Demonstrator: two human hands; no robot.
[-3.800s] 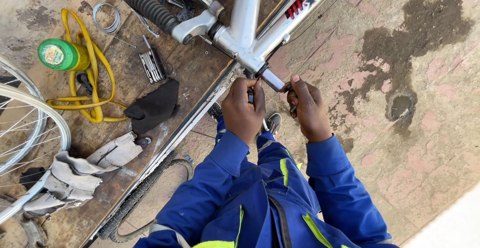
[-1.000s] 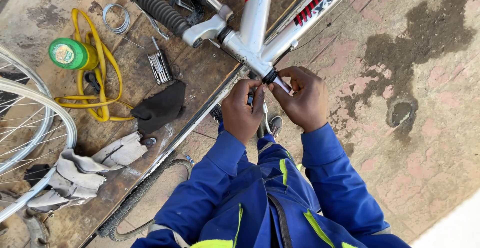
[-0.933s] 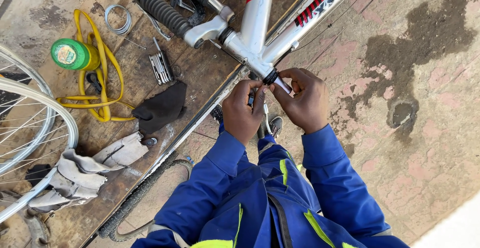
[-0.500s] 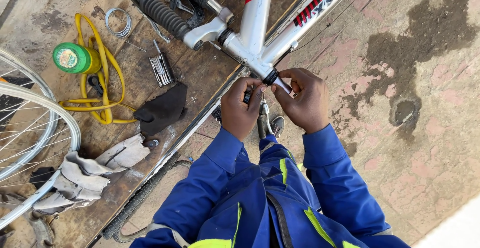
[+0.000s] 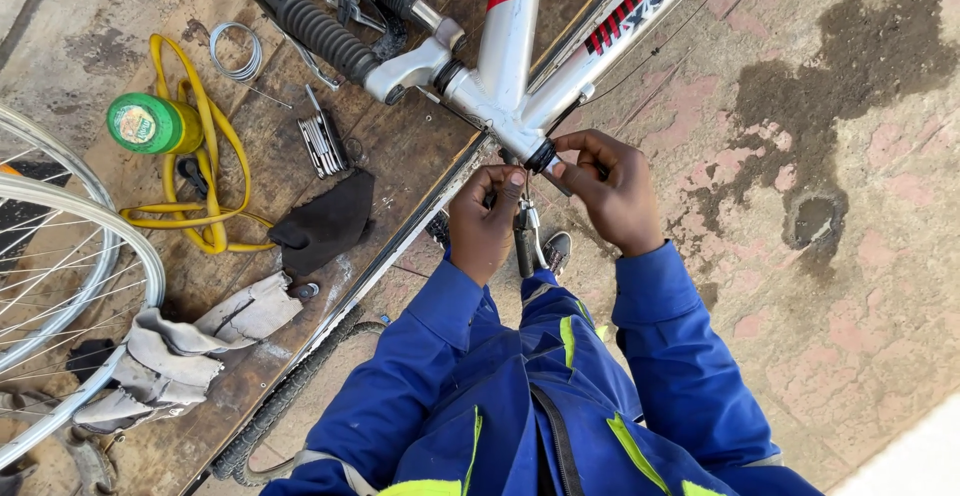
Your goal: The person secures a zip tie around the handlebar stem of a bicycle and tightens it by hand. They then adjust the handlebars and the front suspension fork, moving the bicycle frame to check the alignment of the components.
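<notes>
While both blue-sleeved arms reach far forward, the right hand (image 5: pixel 612 194) pinches the black ring (image 5: pixel 541 156) at the end of the white bicycle frame (image 5: pixel 505 86), fingers closed around it. The left hand (image 5: pixel 484 224) curls just beside it, thumb against a slim metal tool (image 5: pixel 524 228). Left of them lie a folding multi-tool (image 5: pixel 322 143), a green can (image 5: pixel 152 123) and a yellow hose (image 5: pixel 215 146).

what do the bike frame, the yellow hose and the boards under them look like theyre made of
Bike frame: likely metal tubing, glossy white and red paint with highlights. Yellow hose: looks like flexible rubber or plastic, since it lies in soft loops. Boards: weathered wood, with grain, stains and plank seams. Both hands grip a black ring-like part at the frame's end; its material is unclear.
</notes>
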